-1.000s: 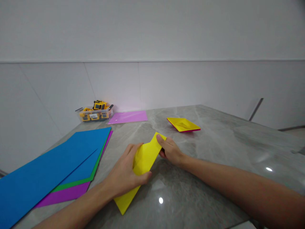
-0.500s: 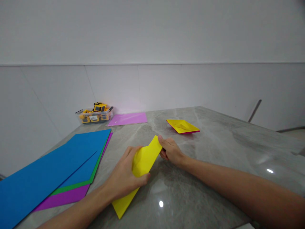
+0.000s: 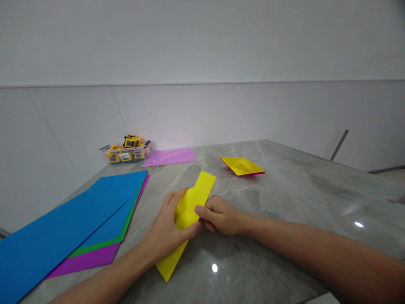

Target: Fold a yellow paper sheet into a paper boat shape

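A folded sheet of yellow paper (image 3: 204,183) is held between both hands, tilted, its far end pointing away and slightly right. My left hand (image 3: 172,226) wraps its middle from the left, fingers behind the left edge and thumb over the right edge. On the right edge, my right hand (image 3: 220,214) pinches the paper between thumb and bent fingers, close to the left thumb. The near end of the paper sticks out below the left hand. Part of the paper's middle is hidden by the left hand.
A folded yellow paper boat (image 3: 243,166) with a red underside sits farther back. Blue sheets (image 3: 104,198) lie over green and purple ones at left. Behind are a clear bin (image 3: 126,155) of yellow toy vehicles and a pink-purple sheet (image 3: 171,156) on the grey marble table (image 3: 284,194).
My right hand has slid down the paper's right edge, from the far tip to beside the left thumb. The paper has shifted slightly away from me; the left hand keeps its grip.
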`<state>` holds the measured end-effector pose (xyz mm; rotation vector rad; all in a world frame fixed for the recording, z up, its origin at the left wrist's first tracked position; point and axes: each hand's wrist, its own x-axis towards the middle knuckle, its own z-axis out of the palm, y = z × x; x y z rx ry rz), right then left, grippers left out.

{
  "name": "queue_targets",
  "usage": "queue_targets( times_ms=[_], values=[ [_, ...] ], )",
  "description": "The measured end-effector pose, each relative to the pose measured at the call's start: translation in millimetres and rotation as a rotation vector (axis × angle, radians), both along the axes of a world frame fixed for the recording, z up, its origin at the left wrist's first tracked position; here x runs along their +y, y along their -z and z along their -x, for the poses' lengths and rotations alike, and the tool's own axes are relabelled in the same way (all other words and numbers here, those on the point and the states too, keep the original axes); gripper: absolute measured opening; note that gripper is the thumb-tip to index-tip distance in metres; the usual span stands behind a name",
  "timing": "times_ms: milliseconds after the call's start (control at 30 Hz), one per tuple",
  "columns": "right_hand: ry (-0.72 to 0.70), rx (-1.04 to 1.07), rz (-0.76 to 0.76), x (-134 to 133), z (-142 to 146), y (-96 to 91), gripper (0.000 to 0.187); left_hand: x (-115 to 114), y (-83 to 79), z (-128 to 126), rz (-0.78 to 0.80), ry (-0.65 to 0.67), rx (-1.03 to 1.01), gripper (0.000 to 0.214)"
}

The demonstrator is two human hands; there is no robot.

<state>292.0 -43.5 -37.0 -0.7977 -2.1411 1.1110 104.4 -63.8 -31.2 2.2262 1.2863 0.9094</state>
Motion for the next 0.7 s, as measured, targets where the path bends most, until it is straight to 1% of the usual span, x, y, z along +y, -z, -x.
queue_targets(
  times_ms=[133, 200, 233, 300, 367, 400, 467, 500, 533, 600, 633, 667, 700],
  values=[
    [0.111, 0.048, 0.073, 3.7, 0.3, 2.1, 0.054, -1.3, 0.7, 0.5, 0.005, -0.028, 0.021, 0.079],
    [0.136, 0.074, 0.105, 4.5, 0.0, 2.3, 0.052, -1.5, 0.9, 0.7, 0.013, -0.024, 0.004, 0.078],
    [0.129, 0.08, 0.116, 4.3, -0.2, 2.0, 0.05, -1.2, 0.8, 0.5, 0.016, -0.026, -0.015, 0.077],
    [0.066, 0.077, 0.12, 2.8, -0.7, 0.3, 0.046, -0.2, 0.1, -0.9, 0.024, -0.051, -0.071, 0.077],
    [0.004, 0.065, 0.115, 0.9, -0.9, -2.1, 0.044, 1.4, -1.4, -2.9, 0.049, -0.113, -0.173, 0.086],
    [0.006, 0.071, 0.112, 0.3, -1.0, -3.1, 0.044, 2.3, -2.2, -3.6, 0.083, -0.148, -0.247, 0.093],
    [0.088, 0.127, 0.109, 0.7, -0.8, -4.4, 0.044, 4.3, -3.4, -4.0, 0.229, -0.188, -0.414, 0.104],
    [0.15, 0.169, 0.107, 1.8, -0.7, -4.6, 0.043, 5.2, -3.5, -3.7, 0.347, -0.173, -0.49, 0.101],
    [0.212, 0.215, 0.102, 3.3, -0.6, -4.5, 0.042, 5.8, -3.1, -3.0, 0.487, -0.127, -0.545, 0.091],
    [0.31, 0.292, 0.104, 6.9, -0.6, -3.8, 0.04, 6.1, -0.9, -1.2, 0.75, 0.017, -0.602, 0.056],
    [0.34, 0.325, 0.118, 8.4, -0.6, -3.4, 0.04, 5.7, 0.8, -0.5, 0.836, 0.09, -0.627, 0.042],
    [0.345, 0.35, 0.151, 9.3, -0.5, -3.1, 0.04, 5.1, 2.8, -0.2, 0.884, 0.147, -0.659, 0.036],
    [0.315, 0.359, 0.202, 9.5, -0.3, -3.0, 0.04, 4.3, 4.7, -0.2, 0.898, 0.189, -0.695, 0.034]
  ],
)
